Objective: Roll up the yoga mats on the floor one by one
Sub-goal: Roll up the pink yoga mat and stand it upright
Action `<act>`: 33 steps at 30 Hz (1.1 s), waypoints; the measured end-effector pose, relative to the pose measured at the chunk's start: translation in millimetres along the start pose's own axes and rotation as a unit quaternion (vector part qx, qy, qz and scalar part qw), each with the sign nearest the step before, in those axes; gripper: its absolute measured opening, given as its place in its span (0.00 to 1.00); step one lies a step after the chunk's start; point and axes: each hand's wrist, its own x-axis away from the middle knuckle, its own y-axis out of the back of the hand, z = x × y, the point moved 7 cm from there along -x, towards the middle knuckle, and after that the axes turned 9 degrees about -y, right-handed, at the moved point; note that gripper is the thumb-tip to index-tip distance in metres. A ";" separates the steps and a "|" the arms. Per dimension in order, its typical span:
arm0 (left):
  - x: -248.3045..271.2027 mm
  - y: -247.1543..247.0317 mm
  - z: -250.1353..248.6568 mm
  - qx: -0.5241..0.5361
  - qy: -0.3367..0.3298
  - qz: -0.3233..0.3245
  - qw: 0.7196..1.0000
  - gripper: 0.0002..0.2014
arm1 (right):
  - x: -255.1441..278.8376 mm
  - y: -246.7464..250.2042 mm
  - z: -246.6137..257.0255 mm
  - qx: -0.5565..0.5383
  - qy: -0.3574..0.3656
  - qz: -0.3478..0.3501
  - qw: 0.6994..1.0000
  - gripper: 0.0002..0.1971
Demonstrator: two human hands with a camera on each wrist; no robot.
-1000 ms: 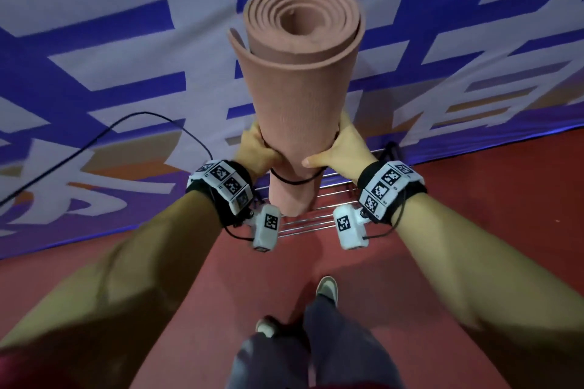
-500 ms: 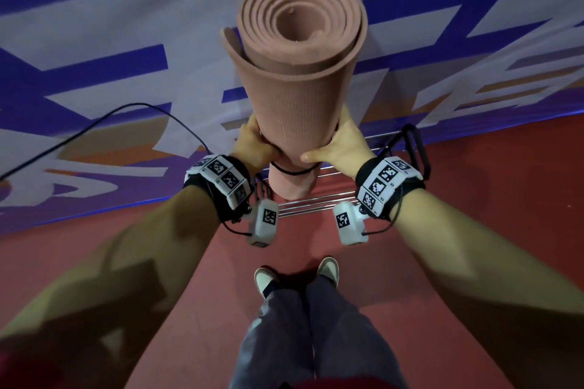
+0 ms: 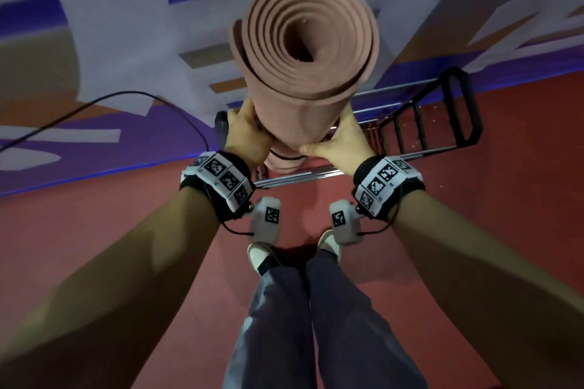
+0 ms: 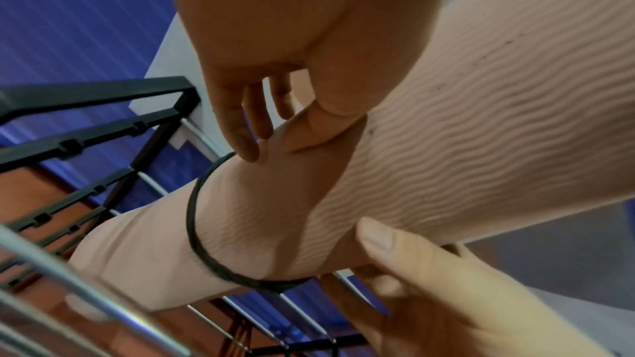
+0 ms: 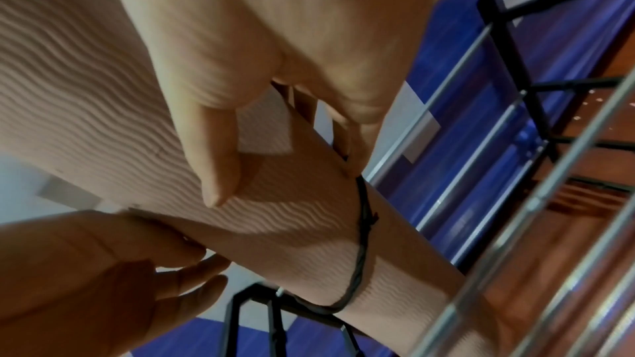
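Red floor (image 3: pixel 94 246), banner wall behind: rolled mat held upright over wire rack.
L to R: left hand (image 3: pixel 245 136) curled on left side of pink yoga mat (image 3: pixel 303 73), right hand (image 3: pixel 343 139) wrapped on right side, both w/ thumbs pressed near black band (image 4: pixel 195 227). Mat's long axis is approx. vertical, lower end just above rack bars (image 3: pixel 300 177), between both hands, equally near. Next move probably straight down into rack.
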 end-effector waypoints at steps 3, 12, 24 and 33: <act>-1.1 -15.0 23.4 0.087 0.039 0.010 0.995 0.23 | -11.9 -18.2 -33.6 0.005 -0.028 0.020 0.999 0.51; 21.8 -27.6 72.6 0.240 0.121 -0.020 0.963 0.23 | -34.6 -65.2 -76.7 0.035 -0.055 0.108 0.992 0.51; 29.9 -28.0 57.2 0.310 0.180 0.031 0.933 0.21 | -41.1 -64.6 -70.1 -0.063 -0.182 0.041 0.980 0.29; 38.1 -4.4 81.3 0.156 0.124 -0.016 0.980 0.19 | -33.2 -106.7 -70.7 -0.072 -0.159 0.089 0.981 0.26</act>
